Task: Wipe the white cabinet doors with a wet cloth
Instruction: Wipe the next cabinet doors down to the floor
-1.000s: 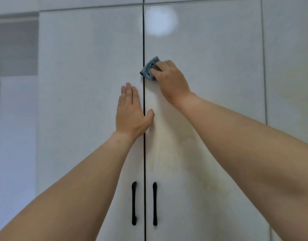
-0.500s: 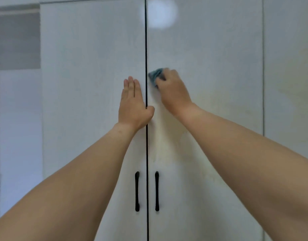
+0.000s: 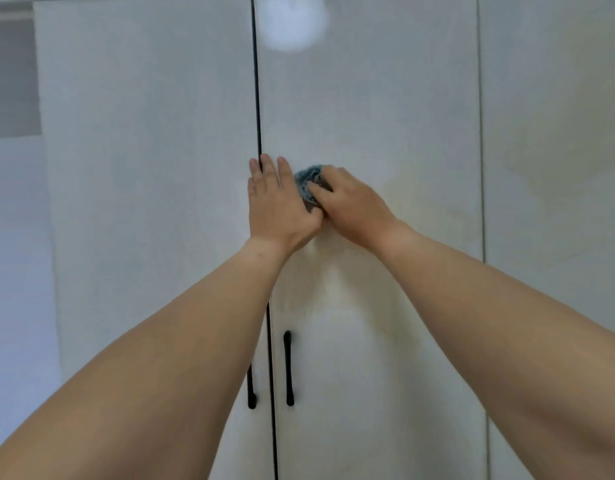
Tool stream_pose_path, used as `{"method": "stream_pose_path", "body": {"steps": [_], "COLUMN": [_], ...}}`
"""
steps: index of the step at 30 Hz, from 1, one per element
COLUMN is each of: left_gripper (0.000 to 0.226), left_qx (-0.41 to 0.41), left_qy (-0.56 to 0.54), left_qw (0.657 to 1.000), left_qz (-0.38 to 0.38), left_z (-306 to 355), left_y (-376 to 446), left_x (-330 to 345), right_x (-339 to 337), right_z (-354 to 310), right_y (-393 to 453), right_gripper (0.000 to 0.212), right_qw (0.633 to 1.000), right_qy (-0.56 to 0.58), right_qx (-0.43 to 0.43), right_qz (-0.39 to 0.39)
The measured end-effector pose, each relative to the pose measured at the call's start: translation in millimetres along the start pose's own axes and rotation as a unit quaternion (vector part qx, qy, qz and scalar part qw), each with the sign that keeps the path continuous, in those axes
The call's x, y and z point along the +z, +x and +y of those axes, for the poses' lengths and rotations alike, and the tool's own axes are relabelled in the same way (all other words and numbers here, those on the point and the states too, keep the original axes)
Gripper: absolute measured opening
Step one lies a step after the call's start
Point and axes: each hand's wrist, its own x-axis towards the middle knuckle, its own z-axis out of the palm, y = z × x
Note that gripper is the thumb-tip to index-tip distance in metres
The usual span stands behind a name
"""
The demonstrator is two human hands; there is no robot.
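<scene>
While left hand point(image 3: 277, 206) spans the seam point(image 3: 257, 98), right hand point(image 3: 351, 202) presses cloth point(image 3: 308, 180).

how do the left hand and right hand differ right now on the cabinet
The left hand lies flat with straight fingers across the dark gap between the doors, holding nothing; the right hand curls its fingers round the blue cloth on the right door. The left hand points straight up; the right hand angles up and to the left. Both are bare and pressed against the white cabinet, side by side and touching.
</scene>
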Motion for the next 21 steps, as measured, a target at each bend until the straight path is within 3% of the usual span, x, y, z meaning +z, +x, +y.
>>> {"method": "stream_pose_path", "body": {"steps": [1,3,5,6,8,10,12,14,17,18,19,21], "left_gripper": [0.101,0.107,0.109,0.11,0.112,0.117,0.121,0.123,0.124,0.123,0.123,0.122], "left_qx": [-0.004,-0.019,-0.034,-0.04,-0.054,-0.072,-0.087,-0.094,-0.094,-0.091,-0.088,-0.085], "left_qy": [0.006,0.006,0.011,0.017,0.023,0.022,0.029,0.037,0.041,0.044,0.047,0.052], "left_qw": [1.0,1.0,0.999,0.999,0.998,0.997,0.996,0.995,0.995,0.995,0.995,0.995], "left_qz": [-0.007,-0.014,-0.01,-0.008,-0.009,-0.006,-0.001,-0.001,0.008,0.011,0.012,0.016], "left_z": [2,6,13,18,29,39,45,48,46,45,45,42], "left_y": [0,-1,-4,-5,-9,-10,-7,-5,-5,-5,-6,-9], "left_x": [1,4,7,10,16,21,24,25,27,28,28,30], "right_x": [-4,-13,-21,-23,-23,-22,-30,-44,-54,-52,-48,-36], "right_z": [15,51,75,77,64,51,62,92,115,107,92,62], "right_y": [-10,-38,-60,-62,-54,-50,-61,-80,-103,-100,-93,-82], "right_gripper": [0.021,0.021,0.023,0.023,0.024,0.028,0.034,0.033,0.022,0.02,0.022,0.027], "right_qw": [1.0,0.982,0.927,0.907,0.916,0.967,0.987,0.977,0.902,0.889,0.899,0.953], "right_qy": [-0.013,-0.021,-0.013,-0.023,-0.023,0.008,0.025,-0.003,-0.005,0.008,0.007,0.022], "right_qx": [0.013,0.187,0.373,0.417,0.397,0.254,0.154,0.213,0.431,0.457,0.438,0.303], "right_qz": [-0.003,0.031,0.05,0.05,0.048,0.017,-0.031,-0.022,0.012,0.012,0.007,-0.019]}}
